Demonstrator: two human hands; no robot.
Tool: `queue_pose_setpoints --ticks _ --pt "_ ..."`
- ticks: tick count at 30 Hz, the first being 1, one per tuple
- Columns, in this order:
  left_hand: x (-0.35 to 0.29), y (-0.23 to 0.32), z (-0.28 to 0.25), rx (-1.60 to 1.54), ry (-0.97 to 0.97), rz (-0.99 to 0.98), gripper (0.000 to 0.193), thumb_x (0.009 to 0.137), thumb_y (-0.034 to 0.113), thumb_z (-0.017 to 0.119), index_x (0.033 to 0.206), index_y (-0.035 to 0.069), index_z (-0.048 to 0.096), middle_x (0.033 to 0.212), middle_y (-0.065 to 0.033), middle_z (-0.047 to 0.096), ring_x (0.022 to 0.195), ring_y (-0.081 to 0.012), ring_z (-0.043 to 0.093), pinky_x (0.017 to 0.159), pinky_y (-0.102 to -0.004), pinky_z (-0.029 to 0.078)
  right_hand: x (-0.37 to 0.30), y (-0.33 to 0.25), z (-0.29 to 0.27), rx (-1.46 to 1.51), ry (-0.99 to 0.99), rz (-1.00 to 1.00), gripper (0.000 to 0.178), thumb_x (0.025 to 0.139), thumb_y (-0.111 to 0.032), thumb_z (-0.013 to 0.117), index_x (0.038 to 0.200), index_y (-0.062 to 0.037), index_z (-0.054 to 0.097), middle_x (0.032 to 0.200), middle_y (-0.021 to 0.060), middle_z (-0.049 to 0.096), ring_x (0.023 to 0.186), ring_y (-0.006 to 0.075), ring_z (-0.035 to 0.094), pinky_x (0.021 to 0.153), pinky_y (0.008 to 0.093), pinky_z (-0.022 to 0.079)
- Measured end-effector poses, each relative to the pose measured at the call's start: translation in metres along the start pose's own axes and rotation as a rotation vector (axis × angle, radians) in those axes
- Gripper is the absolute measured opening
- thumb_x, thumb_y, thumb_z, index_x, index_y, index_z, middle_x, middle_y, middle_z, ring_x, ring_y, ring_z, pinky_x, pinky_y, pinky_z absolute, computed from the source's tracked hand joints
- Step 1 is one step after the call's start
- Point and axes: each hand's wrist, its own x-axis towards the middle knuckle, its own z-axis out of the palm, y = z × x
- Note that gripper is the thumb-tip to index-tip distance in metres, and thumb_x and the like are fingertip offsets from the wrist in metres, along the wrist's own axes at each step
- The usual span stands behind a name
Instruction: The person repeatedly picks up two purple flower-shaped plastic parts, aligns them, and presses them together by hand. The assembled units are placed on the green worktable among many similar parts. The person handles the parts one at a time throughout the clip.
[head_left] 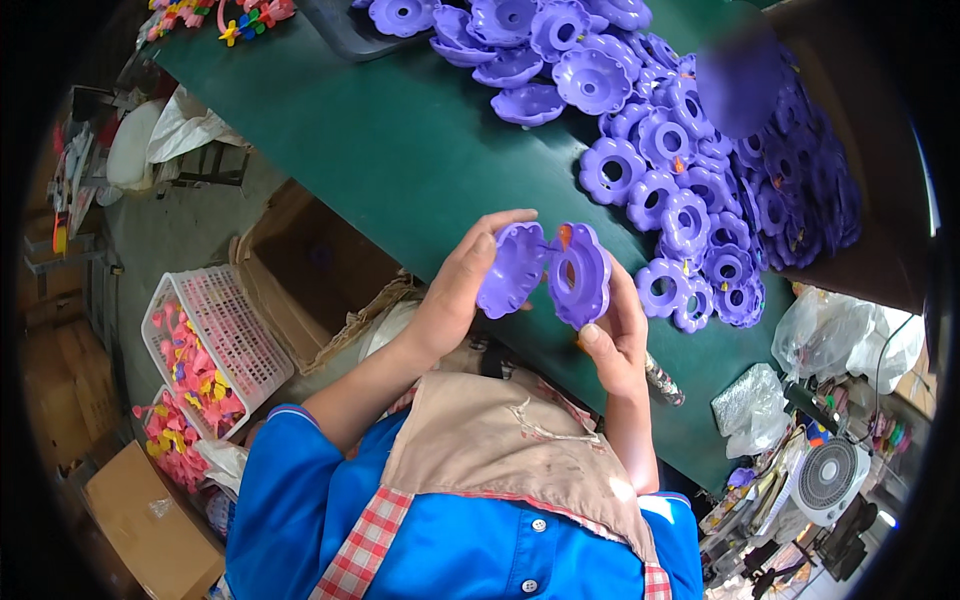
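L hand (pixel 455 290) grips a purple flower-shaped plastic cap (pixel 512 270), fingers curled over its top edge, thumb behind it; the cap is held upright, hollow side facing right. R hand (pixel 615 335) grasps a purple flower-shaped ring piece (pixel 578 275) w/ a round centre hole, thumb at its lower edge, fingers behind; a small orange bit (pixel 565 237) shows near the ring's top. The 2 pieces are held just beside each other, edges nearly touching, above the near edge of the green worktop (pixel 400 150), in front of the person's chest. Further back & to the right on the worktop lies a big heap of the same purple ring pieces (pixel 700 190), w/ solid cap pieces (pixel 520 70) toward the top of the pile. A dark tray (pixel 345 30) sits at the far edge. Left of the worktop, on the floor: an open cardboard box (pixel 300 270) & 2 white baskets (pixel 210 350) holding pink & yellow small parts. Lower right: clear plastic bags (pixel 840 340) & a small white fan (pixel 830 478). The person wears a blue shirt (pixel 300 510) & a tan apron (pixel 500 450).
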Motion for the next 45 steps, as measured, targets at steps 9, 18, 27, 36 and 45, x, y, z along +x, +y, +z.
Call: queue_pose_setpoints --ticks 9,18,27,36,45 --pt "-0.008 0.007 0.002 0.248 0.051 0.132 0.078 0.112 0.064 0.032 0.151 0.000 0.053 0.124 -0.0118 0.069 0.103 -0.0174 0.069 0.092 -0.0312 0.056 0.003 -0.015 0.015 -0.444 -0.096 -0.012 0.084 0.090 -0.009 0.080 0.163 0.0011 0.040 0.169 0.0281 0.037 0.153 0.0420 0.044 0.122 0.0503 0.043" --pt "-0.009 0.001 0.002 0.474 0.093 0.370 0.078 0.112 0.058 0.031 0.147 -0.006 0.057 0.139 -0.0199 0.065 0.124 -0.0269 0.065 0.109 -0.0377 0.048 0.008 -0.029 0.039 -0.846 -0.122 -0.178 0.080 0.086 -0.009 0.086 0.157 0.0004 0.049 0.165 0.0325 0.038 0.147 0.0497 0.049 0.114 0.0519 0.051" --pt "-0.012 -0.006 0.007 0.470 0.150 0.567 0.057 0.110 0.038 0.042 0.143 -0.005 0.059 0.121 -0.0201 0.066 0.105 -0.0312 0.066 0.094 -0.0406 0.052 0.004 -0.034 0.041 -0.810 -0.138 -0.205 0.078 0.087 -0.008 0.084 0.156 0.0024 0.050 0.165 0.0337 0.036 0.148 0.0505 0.047 0.116 0.0523 0.050" --pt "-0.014 -0.011 0.018 0.575 0.172 0.645 0.074 0.112 0.056 0.036 0.147 -0.005 0.056 0.116 -0.0170 0.063 0.096 -0.0242 0.061 0.088 -0.0381 0.049 -0.005 -0.026 0.041 -0.733 -0.113 -0.249 0.081 0.088 -0.005 0.082 0.159 0.0037 0.044 0.165 0.0362 0.034 0.149 0.0526 0.045 0.119 0.0539 0.046" --pt "-0.012 -0.015 0.017 0.558 0.129 0.591 0.068 0.112 0.050 0.039 0.150 -0.005 0.054 0.117 -0.0171 0.061 0.099 -0.0260 0.060 0.090 -0.0383 0.049 -0.008 -0.021 0.041 -0.721 -0.077 -0.192 0.082 0.087 -0.003 0.081 0.159 0.0046 0.043 0.166 0.0356 0.034 0.149 0.0520 0.045 0.121 0.0534 0.043"
